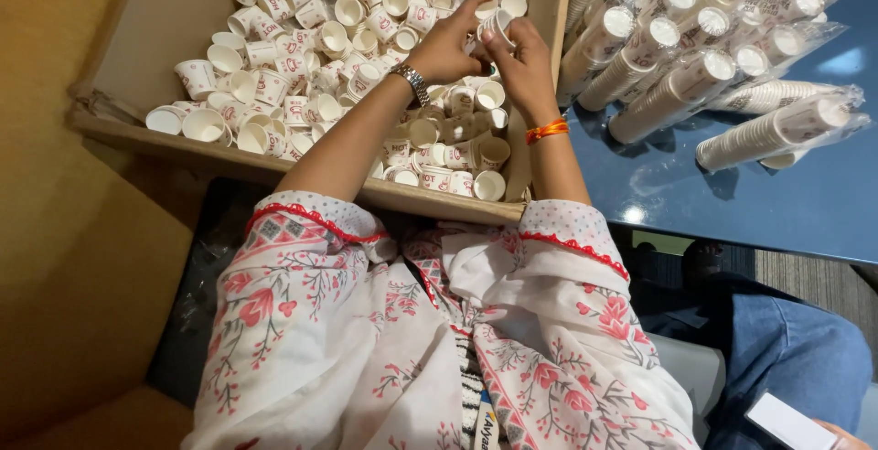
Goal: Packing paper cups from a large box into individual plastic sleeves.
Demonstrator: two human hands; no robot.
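Hands: left hand [450, 48], right hand [521, 66] grip paper cup [494, 22] over cup-filled cardboard box [165, 11].

White red-printed paper cups [311, 57], brown cardboard box [165, 20], blue table [805, 194]

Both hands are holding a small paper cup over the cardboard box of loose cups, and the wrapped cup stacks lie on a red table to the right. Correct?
Not quite. The table is blue, not red, as the head view shows. The rest holds: the left hand and right hand hold a small paper cup over the cardboard box, and the wrapped cup stacks lie to the right.
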